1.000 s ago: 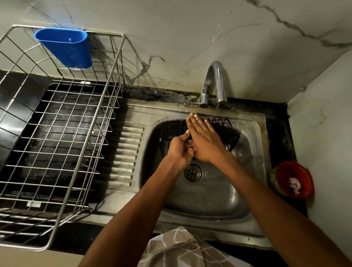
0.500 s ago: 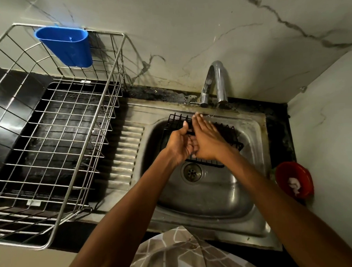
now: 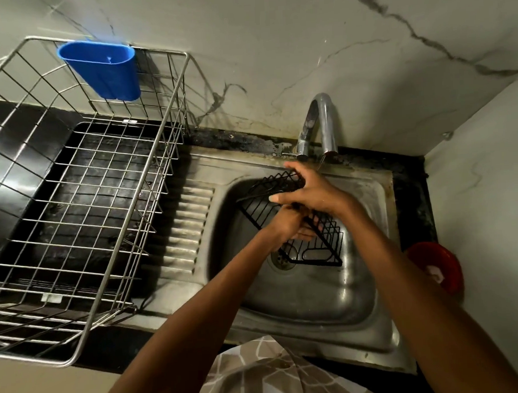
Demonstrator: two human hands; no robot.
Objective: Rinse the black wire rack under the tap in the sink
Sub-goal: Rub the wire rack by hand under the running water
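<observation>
The black wire rack [image 3: 261,206] is tilted over the steel sink [image 3: 309,295], its lower corner near the drain. My left hand [image 3: 289,227] grips it from below near its middle. My right hand [image 3: 311,191] lies across its top part, fingers curled over the upper edge. The chrome tap [image 3: 320,125] stands just behind the hands, and a thin stream of water falls from its spout beside my right hand.
A large steel dish basket [image 3: 83,204] with a blue plastic holder [image 3: 104,72] stands on the black counter at left. The ribbed drainboard [image 3: 188,229] lies between it and the basin. A red bowl [image 3: 439,265] sits at right by the wall.
The rack has been turned and tipped, its lower corner now down by the drain. My right hand has shifted from lying flat on the rack to curling over its upper edge.
</observation>
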